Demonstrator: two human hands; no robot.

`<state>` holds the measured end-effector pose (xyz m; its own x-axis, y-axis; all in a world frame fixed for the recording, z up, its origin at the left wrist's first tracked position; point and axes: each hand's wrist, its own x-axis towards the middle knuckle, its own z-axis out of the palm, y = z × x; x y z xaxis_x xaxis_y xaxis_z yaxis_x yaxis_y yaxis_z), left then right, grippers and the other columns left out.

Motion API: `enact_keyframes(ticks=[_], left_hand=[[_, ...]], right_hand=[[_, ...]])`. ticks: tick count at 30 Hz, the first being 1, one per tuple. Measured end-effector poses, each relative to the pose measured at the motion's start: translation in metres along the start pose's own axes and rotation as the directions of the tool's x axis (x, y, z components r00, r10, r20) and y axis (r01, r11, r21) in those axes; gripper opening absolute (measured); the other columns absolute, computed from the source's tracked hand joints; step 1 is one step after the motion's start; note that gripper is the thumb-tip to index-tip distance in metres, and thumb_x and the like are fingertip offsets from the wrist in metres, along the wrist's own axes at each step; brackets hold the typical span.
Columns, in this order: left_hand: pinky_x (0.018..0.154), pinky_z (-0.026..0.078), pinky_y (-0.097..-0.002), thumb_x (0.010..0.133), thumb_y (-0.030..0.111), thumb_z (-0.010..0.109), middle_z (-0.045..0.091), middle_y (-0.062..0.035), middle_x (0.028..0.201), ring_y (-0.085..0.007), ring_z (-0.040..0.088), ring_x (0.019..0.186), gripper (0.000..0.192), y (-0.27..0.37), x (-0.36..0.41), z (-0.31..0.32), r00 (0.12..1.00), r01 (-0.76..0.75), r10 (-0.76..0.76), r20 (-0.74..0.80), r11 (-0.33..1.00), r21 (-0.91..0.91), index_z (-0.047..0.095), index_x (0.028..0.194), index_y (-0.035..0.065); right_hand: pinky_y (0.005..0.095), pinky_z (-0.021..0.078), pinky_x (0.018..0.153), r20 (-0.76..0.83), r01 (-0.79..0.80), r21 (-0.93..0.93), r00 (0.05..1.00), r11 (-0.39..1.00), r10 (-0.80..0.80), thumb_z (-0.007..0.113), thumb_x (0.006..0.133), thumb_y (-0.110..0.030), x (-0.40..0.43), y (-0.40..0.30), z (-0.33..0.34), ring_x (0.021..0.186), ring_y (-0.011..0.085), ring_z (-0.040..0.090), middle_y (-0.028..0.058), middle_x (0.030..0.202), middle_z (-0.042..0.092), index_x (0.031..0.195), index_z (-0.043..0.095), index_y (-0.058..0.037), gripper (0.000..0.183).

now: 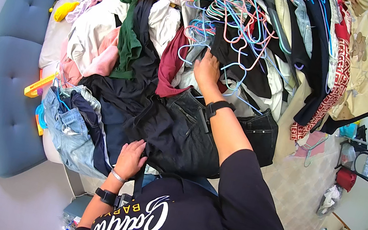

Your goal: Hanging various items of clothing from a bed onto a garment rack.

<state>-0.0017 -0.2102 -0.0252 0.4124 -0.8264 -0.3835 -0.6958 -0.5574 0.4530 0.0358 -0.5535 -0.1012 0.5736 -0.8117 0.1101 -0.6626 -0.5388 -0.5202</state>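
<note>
My left hand lies palm down on the near edge of black trousers, its thumb apart from the fingers. Dark jeans with a zip and pocket studs spread beside them, under my right forearm. My right hand reaches into the heap, its fingertips at a light-blue hanger and a black garment. Whether those fingers grip anything is hidden by the hand. Just right of it, another blue hanger lies on the clothes. A maroon garment drapes to its left.
Tangled pastel hangers pile up at the far middle. Folded light-blue jeans with hangers lie at the left, near a tufted blue headboard. Trousers and a red-and-white patterned cloth hang over the right side, above the tiled floor.
</note>
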Motion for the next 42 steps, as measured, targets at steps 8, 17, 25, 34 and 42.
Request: enact_keyframes(ticks=[8, 17, 25, 34, 42], left_hand=[[0.094, 0.036, -0.0464, 0.073, 0.018, 0.065, 0.048, -0.0134, 0.126, -0.0293, 0.046, 0.113, 0.051, 0.005, -0.012, 0.011, 1.0, 0.008, -0.008, 0.007, 0.999, -0.04, 0.048, 0.119, 0.0033], [0.094, 0.036, -0.0431, 0.074, 0.019, 0.065, 0.052, -0.0117, 0.121, -0.0284, 0.047, 0.113, 0.049, -0.01, -0.032, 0.008, 0.998, 0.044, -0.046, -0.047, 0.998, -0.052, 0.05, 0.119, 0.0051], [0.093, 0.037, -0.0406, 0.073, 0.015, 0.065, 0.055, -0.0141, 0.117, -0.0323, 0.048, 0.111, 0.047, -0.049, -0.051, -0.022, 0.984, 0.083, -0.095, -0.152, 0.993, -0.084, 0.051, 0.117, 0.0032], [0.093, 0.038, -0.0399, 0.074, 0.013, 0.064, 0.056, -0.0154, 0.114, -0.0335, 0.049, 0.109, 0.046, -0.038, 0.001, -0.046, 0.993, -0.038, 0.025, -0.112, 0.993, -0.114, 0.051, 0.117, 0.0034], [0.093, 0.038, -0.0402, 0.073, 0.01, 0.064, 0.055, -0.0154, 0.115, -0.0335, 0.049, 0.108, 0.046, -0.045, 0.012, -0.054, 0.979, -0.111, 0.101, -0.176, 0.993, -0.047, 0.051, 0.117, 0.0023]], right_hand=[[0.0433, 0.049, 0.072, 0.038, -0.101, -0.15, 0.993, 0.984, 0.107, 0.055, 0.079, -0.045, 0.062, 0.02, 0.051, 0.086, 0.0303, 0.063, 0.016, 0.086, 0.065, 0.092, 0.058, 0.0028, 0.05], [0.042, 0.0383, 0.092, 0.513, 0.141, 0.087, 0.842, 0.986, -0.166, 0.036, 0.086, -0.032, 0.075, 0.073, 0.025, 0.105, 0.0418, 0.05, 0.0302, 0.116, 0.049, 0.113, 0.052, 0.003, 0.047], [0.0503, 0.0425, 0.072, 0.48, -0.024, 0.1, 0.877, 0.995, -0.027, 0.041, 0.08, -0.032, 0.005, 0.016, -0.072, 0.082, 0.0436, 0.056, 0.0265, 0.085, 0.059, 0.081, 0.058, 0.0014, 0.038], [0.0475, 0.0469, 0.077, 0.694, 0.024, -0.117, 0.717, 0.993, 0.065, 0.039, 0.087, -0.034, -0.015, -0.001, -0.013, 0.094, 0.0352, 0.059, 0.0191, 0.102, 0.061, 0.098, 0.062, -0.0028, 0.04], [0.0448, 0.047, 0.078, 0.617, -0.088, -0.104, 0.776, 0.991, 0.134, 0.04, 0.087, -0.042, -0.027, 0.015, -0.023, 0.09, 0.0363, 0.06, 0.0213, 0.095, 0.062, 0.09, 0.065, -0.0006, 0.048]])
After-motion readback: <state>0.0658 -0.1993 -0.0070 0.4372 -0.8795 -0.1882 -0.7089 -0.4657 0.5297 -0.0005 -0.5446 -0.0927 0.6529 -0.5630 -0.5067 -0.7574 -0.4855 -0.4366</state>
